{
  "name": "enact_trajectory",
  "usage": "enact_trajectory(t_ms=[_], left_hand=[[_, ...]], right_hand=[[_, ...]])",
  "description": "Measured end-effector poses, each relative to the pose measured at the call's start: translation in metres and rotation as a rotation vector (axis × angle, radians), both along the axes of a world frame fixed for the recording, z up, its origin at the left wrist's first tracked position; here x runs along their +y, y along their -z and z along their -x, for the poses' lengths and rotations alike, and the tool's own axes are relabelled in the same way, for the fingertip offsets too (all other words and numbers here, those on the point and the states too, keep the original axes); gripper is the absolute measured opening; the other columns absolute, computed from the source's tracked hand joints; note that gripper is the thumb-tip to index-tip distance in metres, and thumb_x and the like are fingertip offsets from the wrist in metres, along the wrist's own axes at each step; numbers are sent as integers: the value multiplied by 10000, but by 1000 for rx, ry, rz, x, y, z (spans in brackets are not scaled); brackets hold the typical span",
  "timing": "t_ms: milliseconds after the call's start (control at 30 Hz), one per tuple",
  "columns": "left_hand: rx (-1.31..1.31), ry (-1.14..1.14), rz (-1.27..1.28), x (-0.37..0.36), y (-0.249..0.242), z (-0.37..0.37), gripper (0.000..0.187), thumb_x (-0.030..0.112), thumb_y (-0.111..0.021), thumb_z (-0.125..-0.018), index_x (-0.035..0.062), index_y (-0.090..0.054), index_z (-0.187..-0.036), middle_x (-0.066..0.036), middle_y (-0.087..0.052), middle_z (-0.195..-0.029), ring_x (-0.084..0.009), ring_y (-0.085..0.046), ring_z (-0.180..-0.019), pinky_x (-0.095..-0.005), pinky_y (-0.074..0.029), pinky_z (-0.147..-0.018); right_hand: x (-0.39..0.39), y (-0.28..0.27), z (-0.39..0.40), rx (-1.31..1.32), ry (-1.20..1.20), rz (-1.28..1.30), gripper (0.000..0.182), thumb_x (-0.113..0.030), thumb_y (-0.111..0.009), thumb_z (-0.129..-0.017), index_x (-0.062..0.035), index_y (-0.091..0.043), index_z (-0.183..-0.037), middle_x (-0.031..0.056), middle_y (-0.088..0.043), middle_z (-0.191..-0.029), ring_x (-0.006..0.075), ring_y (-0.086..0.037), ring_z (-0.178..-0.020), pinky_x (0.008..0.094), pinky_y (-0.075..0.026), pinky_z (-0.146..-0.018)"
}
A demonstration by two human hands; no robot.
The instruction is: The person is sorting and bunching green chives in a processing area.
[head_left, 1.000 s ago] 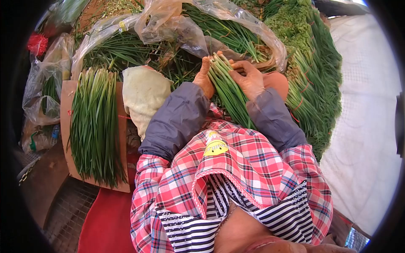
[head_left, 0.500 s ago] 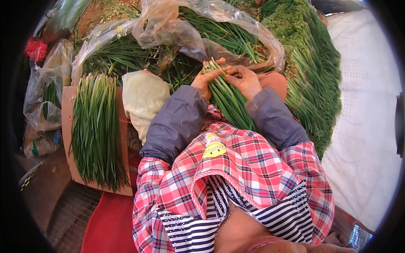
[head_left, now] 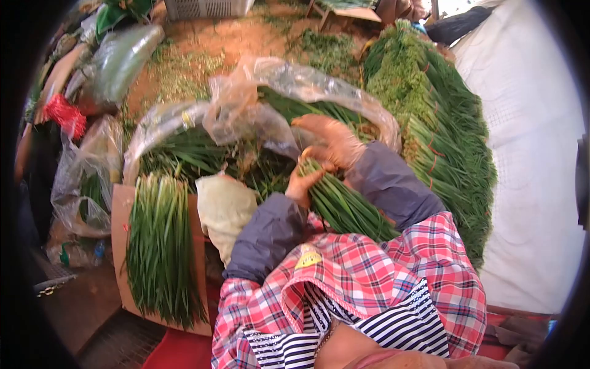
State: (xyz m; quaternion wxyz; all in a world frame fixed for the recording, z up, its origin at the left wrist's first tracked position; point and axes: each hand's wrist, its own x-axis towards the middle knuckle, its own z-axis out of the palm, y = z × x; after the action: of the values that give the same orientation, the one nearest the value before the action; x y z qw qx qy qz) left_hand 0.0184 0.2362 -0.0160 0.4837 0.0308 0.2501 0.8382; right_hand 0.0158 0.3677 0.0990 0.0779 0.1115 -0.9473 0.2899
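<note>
My left hand (head_left: 301,182) is wrapped round the pale stem end of a bunch of garlic chives (head_left: 350,209), whose long green leaves slant down to the right over my lap. My right hand (head_left: 337,142) is just above the bunch, fingers stretched out towards the left. Ahead of both hands, a clear plastic sheet (head_left: 252,123) is folded back round a pile of loose chives (head_left: 184,147). On the left, another bunch of chives (head_left: 161,246) lies on a cardboard sheet (head_left: 121,270), stem ends away from me.
Chive bundles tied with red bands (head_left: 436,147) are stacked on the right, beside a white sheet (head_left: 528,154). A pale cloth (head_left: 226,206) covers something near my left sleeve. Plastic bags (head_left: 89,178) and red string (head_left: 64,115) sit far left. A grey crate (head_left: 206,7) stands at the back.
My right hand has come off the stem ends and opened, moving up. My left hand keeps its hold on the chives. The view has tilted up, showing more ground ahead.
</note>
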Motion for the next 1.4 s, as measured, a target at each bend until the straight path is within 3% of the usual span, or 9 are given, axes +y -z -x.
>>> enact_trajectory(t_ms=[100, 233, 333, 400, 500, 767, 933, 1167, 1400], left_hand=[[-12, -59, -93, 0, 31, -9, 492, 118, -687, -700, 54, -473, -1138, -106, -584, -1019, -235, -577, -925, -373, -481, -786], [-338, -247, -292, 23, 79, -21, 622, 145, -698, -701, 104, -389, -1239, -77, -515, -1145, -228, -498, -1072, -352, -448, -845], [-238, 4, 14, 3, 16, -15, 532, 140, -689, -711, 103, -443, -1182, -73, -527, -1123, -221, -521, -1030, -345, -453, -824], [162, -183, 97, -7, 12, 8, 393, 119, -675, -720, 100, -495, -1068, -74, -562, -1031, -211, -552, -945, -346, -463, -788], [65, -357, 65, -54, -65, 66, 127, 64, -655, -719, 83, -554, -793, -76, -595, -737, -225, -592, -713, -375, -489, -687], [318, -881, -79, -194, -90, 165, 159, 45, -585, -798, 108, -518, -928, -55, -603, -875, -216, -582, -893, -500, -452, -897], [352, -900, -23, -204, -91, 157, 145, 78, -589, -797, 105, -529, -926, -90, -599, -889, -262, -577, -903, -514, -453, -879], [401, -908, -104, -194, -89, 161, 176, 62, -584, -783, 103, -520, -942, -108, -602, -887, -288, -577, -910, -491, -443, -879], [716, -1025, 137, -130, -117, 107, 163, 42, -585, -775, 78, -517, -918, -89, -594, -835, -266, -585, -849, -433, -486, -825]], right_hand=[[-5, 40, 13, -512, -243, -248, 672, -544, -516, -768, -20, -473, -1187, 240, -510, -1110, 404, -504, -968, 412, -414, -836], [-21, 67, -21, -448, -92, -51, 930, -717, -479, -667, -50, -345, -1301, 241, -475, -1187, 418, -466, -1061, 421, -389, -883], [-18, 75, -23, -273, -2, 271, 945, -633, -583, -666, -33, -281, -1331, 240, -473, -1196, 392, -460, -1099, 402, -375, -916], [-23, 72, -31, -172, 8, 604, 782, -406, -646, -707, -85, -299, -1330, 235, -530, -1116, 356, -509, -1058, 374, -395, -903], [-15, 31, -47, -505, 67, 323, 640, -253, -587, -711, -122, -357, -1293, 218, -557, -1070, 332, -543, -1014, 359, -420, -876], [73, 68, -55, -666, 355, -124, 440, -237, -546, -736, -116, -530, -1158, 182, -590, -1020, 312, -561, -962, 366, -436, -830], [69, 52, -51, -592, 530, 648, 264, -247, -563, -841, 0, -632, -904, 76, -627, -703, 109, -567, -552, 245, -467, -559], [-26, -2, -50, -904, -288, 851, 213, -148, -525, -853, -5, -628, -974, 92, -642, -808, 121, -600, -718, 244, -474, -663], [-107, 81, -22, -1063, -478, 1699, 707, -560, -517, -762, -21, -446, -1214, 189, -550, -1090, 269, -515, -1066, 370, -443, -823]])
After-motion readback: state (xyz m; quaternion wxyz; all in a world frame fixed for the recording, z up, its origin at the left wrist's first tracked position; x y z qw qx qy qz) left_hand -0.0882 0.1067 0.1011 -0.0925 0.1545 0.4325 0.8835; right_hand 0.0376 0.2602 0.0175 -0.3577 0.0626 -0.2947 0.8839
